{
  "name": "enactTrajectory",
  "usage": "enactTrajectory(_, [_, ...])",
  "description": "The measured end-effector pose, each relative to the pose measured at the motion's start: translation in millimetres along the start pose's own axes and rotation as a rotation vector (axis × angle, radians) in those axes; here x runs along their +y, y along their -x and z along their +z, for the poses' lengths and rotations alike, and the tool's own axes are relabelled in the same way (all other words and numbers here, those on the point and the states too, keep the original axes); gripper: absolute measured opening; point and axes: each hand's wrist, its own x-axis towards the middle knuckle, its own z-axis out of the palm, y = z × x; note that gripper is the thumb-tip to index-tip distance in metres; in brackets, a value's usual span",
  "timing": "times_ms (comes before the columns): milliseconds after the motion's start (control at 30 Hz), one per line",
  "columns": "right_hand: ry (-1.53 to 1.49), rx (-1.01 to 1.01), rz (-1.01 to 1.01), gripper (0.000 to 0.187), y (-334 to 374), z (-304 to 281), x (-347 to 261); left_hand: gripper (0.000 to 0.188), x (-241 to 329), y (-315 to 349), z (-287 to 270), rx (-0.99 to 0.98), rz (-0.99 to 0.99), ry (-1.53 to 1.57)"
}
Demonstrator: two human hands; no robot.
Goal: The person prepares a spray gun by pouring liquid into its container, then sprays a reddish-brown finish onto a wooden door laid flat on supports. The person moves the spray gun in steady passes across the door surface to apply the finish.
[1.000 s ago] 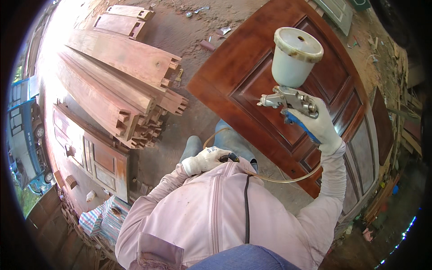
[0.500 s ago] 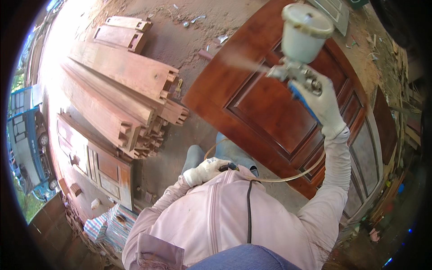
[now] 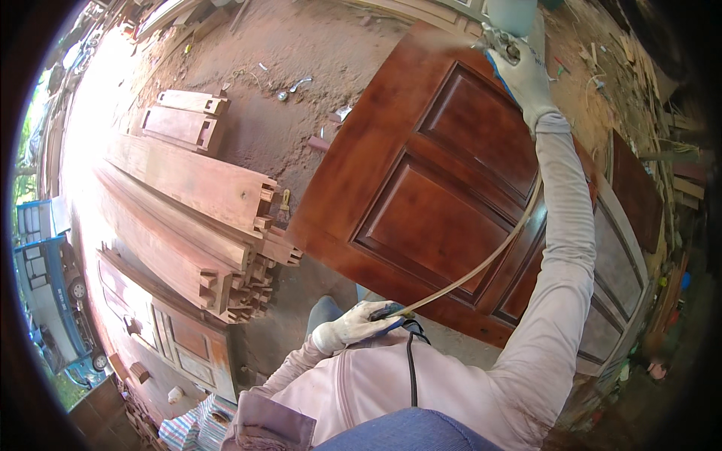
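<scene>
My right hand (image 3: 524, 77), in a white glove with blue on the palm side, is wrapped round a spray gun (image 3: 499, 43) at the far right. The gun's pale cup (image 3: 513, 16) is cut off by the top of the picture. A pale mist leaves the nozzle toward the left, over the far edge of a glossy red-brown panelled door (image 3: 421, 203). From the right arm a yellowish hose (image 3: 474, 272) curves down across the door to my left hand (image 3: 359, 325). That gloved hand is closed round the hose, close to my body.
Notched timber boards (image 3: 188, 184) are stacked at the left, with a small scraper (image 3: 284, 204) beside them. An unfinished door (image 3: 184, 342) lies nearer me, by a striped bag (image 3: 197, 425). Grey panels (image 3: 613, 278) lie right of the red door. A blue truck (image 3: 47, 293) stands far left.
My right hand has moved the spray gun farther away, toward the door's far edge, and the arm is straighter. The hose is drawn out across the door. My view has shifted.
</scene>
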Motion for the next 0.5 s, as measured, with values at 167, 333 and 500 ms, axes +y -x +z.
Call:
enactTrajectory(167, [-0.009, -0.132, 0.057, 0.043, 17.1, -20.2, 7.2, 0.033, -5.4, -13.1, 0.2, -0.060, 0.024, 0.005])
enactTrajectory(333, [-0.585, -0.598, 0.333, 0.040, 87.7, -93.2, -43.5, 0.033, -6.7, -6.0, -4.7, -0.157, -0.058, -0.017])
enactTrajectory(500, [-0.843, -0.708, 0.432, 0.047, 118.5, -112.5, -37.2, 0.031, 0.4, -10.5, 1.1, -0.199, -0.039, 0.057])
